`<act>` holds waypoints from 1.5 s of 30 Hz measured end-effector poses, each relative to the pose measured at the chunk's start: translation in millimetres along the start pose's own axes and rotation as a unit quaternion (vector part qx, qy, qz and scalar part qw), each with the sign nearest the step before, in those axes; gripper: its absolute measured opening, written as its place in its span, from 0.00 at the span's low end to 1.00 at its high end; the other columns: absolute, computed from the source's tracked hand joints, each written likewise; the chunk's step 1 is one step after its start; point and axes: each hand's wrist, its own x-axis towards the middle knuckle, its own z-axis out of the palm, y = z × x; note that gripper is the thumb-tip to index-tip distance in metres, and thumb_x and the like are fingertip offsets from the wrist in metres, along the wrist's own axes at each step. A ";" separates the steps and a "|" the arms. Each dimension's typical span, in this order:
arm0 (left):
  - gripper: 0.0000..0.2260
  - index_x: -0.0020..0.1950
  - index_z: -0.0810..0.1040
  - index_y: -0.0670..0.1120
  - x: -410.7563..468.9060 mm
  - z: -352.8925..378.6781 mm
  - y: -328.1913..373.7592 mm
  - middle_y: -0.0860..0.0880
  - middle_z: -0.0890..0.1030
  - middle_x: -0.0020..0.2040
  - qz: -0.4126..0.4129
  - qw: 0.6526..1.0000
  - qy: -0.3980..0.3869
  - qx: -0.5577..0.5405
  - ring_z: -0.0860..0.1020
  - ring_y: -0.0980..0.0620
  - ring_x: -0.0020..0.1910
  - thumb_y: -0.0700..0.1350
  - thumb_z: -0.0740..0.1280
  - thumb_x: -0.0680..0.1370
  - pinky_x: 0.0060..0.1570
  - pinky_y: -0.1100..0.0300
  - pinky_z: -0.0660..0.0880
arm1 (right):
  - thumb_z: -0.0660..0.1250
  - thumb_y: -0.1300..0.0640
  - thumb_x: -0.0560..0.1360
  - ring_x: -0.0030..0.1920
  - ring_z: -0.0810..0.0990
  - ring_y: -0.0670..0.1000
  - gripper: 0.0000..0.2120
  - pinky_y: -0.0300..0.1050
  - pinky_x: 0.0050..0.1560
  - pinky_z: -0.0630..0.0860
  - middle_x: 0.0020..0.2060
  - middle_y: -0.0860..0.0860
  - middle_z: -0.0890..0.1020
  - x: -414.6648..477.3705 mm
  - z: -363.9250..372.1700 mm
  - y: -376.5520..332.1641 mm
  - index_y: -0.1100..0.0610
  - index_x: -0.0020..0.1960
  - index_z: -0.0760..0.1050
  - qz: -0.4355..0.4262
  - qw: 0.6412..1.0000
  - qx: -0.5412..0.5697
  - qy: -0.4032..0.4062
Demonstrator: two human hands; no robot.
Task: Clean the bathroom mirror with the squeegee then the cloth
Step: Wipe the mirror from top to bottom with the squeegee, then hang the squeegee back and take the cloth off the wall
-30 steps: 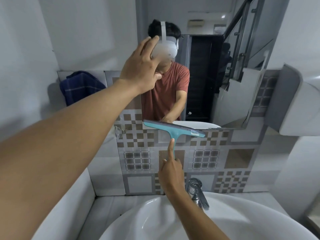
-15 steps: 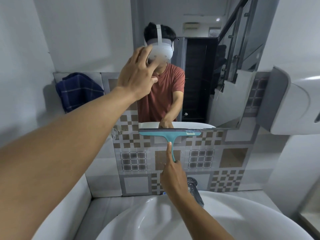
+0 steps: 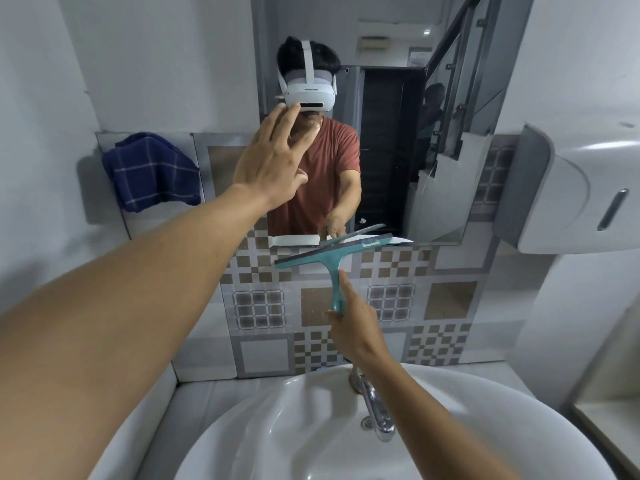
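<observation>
The bathroom mirror (image 3: 391,140) hangs on the wall above the sink. My right hand (image 3: 356,323) grips the handle of a teal squeegee (image 3: 334,258), forefinger laid along the handle. Its blade is tilted, right end up, at the mirror's bottom edge over the patterned tiles. My left hand (image 3: 272,161) is raised with fingers spread, flat against or just in front of the mirror's left part; it holds nothing. A dark blue checked cloth (image 3: 152,171) hangs on the wall to the left of the mirror.
A white sink (image 3: 263,434) with a chrome tap (image 3: 375,407) lies below my arms. A white and grey dispenser (image 3: 575,192) juts from the right wall beside the mirror. Patterned tiles (image 3: 259,310) cover the wall under the mirror.
The squeegee blade has gone from level under the mirror's edge to tilted with its right end raised. My left hand has dropped a little on the glass. The view has shifted slightly.
</observation>
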 end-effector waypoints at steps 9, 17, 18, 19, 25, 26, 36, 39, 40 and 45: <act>0.32 0.77 0.66 0.47 -11.8 -12.0 16.0 0.39 0.60 0.79 -0.011 0.999 -0.035 -0.035 0.56 0.37 0.78 0.48 0.74 0.75 0.75 0.42 0.61 | 0.72 0.62 0.77 0.44 0.85 0.59 0.18 0.57 0.43 0.85 0.51 0.57 0.82 -8.1 -46.2 1.0 0.56 0.64 0.69 0.053 0.988 0.140 0.044; 0.21 0.68 0.78 0.46 -40.8 -37.9 69.3 0.45 0.82 0.60 0.036 0.960 -0.073 -0.269 0.78 0.45 0.61 0.44 0.73 0.75 0.62 0.51 0.76 | 0.77 0.63 0.72 0.33 0.84 0.50 0.17 0.42 0.35 0.83 0.44 0.54 0.86 -22.4 -108.6 -22.5 0.60 0.59 0.80 0.001 0.995 0.069 0.067; 0.19 0.66 0.79 0.46 -45.7 -41.2 78.3 0.46 0.83 0.58 0.041 0.950 -0.087 -0.298 0.80 0.46 0.58 0.42 0.73 0.76 0.60 0.52 0.77 | 0.77 0.63 0.71 0.33 0.84 0.49 0.17 0.42 0.35 0.83 0.43 0.53 0.87 -24.1 -117.5 -28.2 0.60 0.59 0.81 -0.008 0.997 0.050 0.057; 0.17 0.65 0.80 0.46 -50.8 -43.2 87.3 0.46 0.84 0.56 0.046 0.941 -0.103 -0.319 0.81 0.47 0.56 0.41 0.72 0.76 0.59 0.54 0.77 | 0.78 0.62 0.71 0.33 0.85 0.50 0.17 0.43 0.37 0.84 0.41 0.53 0.87 -25.1 -126.6 -34.1 0.59 0.59 0.82 -0.015 0.998 0.034 0.045; 0.14 0.61 0.84 0.49 -70.9 -48.7 119.9 0.49 0.86 0.54 0.036 0.895 -0.164 -0.413 0.83 0.51 0.53 0.39 0.73 0.76 0.56 0.50 0.79 | 0.79 0.64 0.69 0.39 0.87 0.57 0.12 0.51 0.42 0.86 0.40 0.56 0.87 -31.3 -175.6 -72.6 0.59 0.51 0.84 -0.048 0.998 -0.039 -0.022; 0.13 0.60 0.84 0.50 -71.3 -50.9 120.8 0.50 0.86 0.53 0.033 0.895 -0.165 -0.414 0.83 0.52 0.52 0.40 0.73 0.77 0.54 0.51 0.80 | 0.79 0.64 0.69 0.39 0.87 0.56 0.13 0.50 0.42 0.86 0.40 0.56 0.87 -33.0 -180.8 -77.5 0.60 0.51 0.82 -0.046 0.997 -0.046 -0.030; 0.10 0.59 0.82 0.46 -75.5 -76.5 108.8 0.50 0.85 0.55 -0.028 0.881 -0.171 -0.441 0.82 0.55 0.53 0.41 0.71 0.78 0.56 0.60 0.79 | 0.76 0.66 0.72 0.42 0.88 0.59 0.13 0.53 0.46 0.86 0.45 0.62 0.87 -40.0 -204.7 -112.8 0.62 0.54 0.79 -0.059 0.994 0.079 -0.042; 0.10 0.58 0.81 0.46 -80.1 -78.1 101.5 0.50 0.84 0.55 -0.067 0.869 -0.176 -0.457 0.81 0.55 0.53 0.41 0.71 0.78 0.56 0.58 0.79 | 0.76 0.62 0.73 0.40 0.88 0.57 0.12 0.51 0.42 0.86 0.41 0.58 0.87 -36.3 -190.2 -118.3 0.59 0.55 0.77 -0.081 0.991 0.108 0.010; 0.10 0.59 0.81 0.46 -82.4 -78.2 98.7 0.51 0.84 0.55 -0.084 0.864 -0.178 -0.464 0.81 0.55 0.52 0.40 0.71 0.77 0.56 0.57 0.79 | 0.75 0.62 0.74 0.40 0.88 0.56 0.12 0.51 0.43 0.86 0.40 0.57 0.87 -33.9 -183.4 -119.5 0.58 0.54 0.77 -0.090 0.989 0.118 0.024; 0.11 0.59 0.82 0.47 -94.4 -82.1 78.7 0.53 0.85 0.53 -0.149 0.846 -0.134 -0.494 0.81 0.58 0.50 0.40 0.71 0.78 0.53 0.60 0.79 | 0.69 0.63 0.79 0.40 0.88 0.52 0.05 0.55 0.47 0.86 0.41 0.55 0.87 -20.2 -146.7 -130.1 0.58 0.55 0.76 -0.132 0.980 0.143 0.027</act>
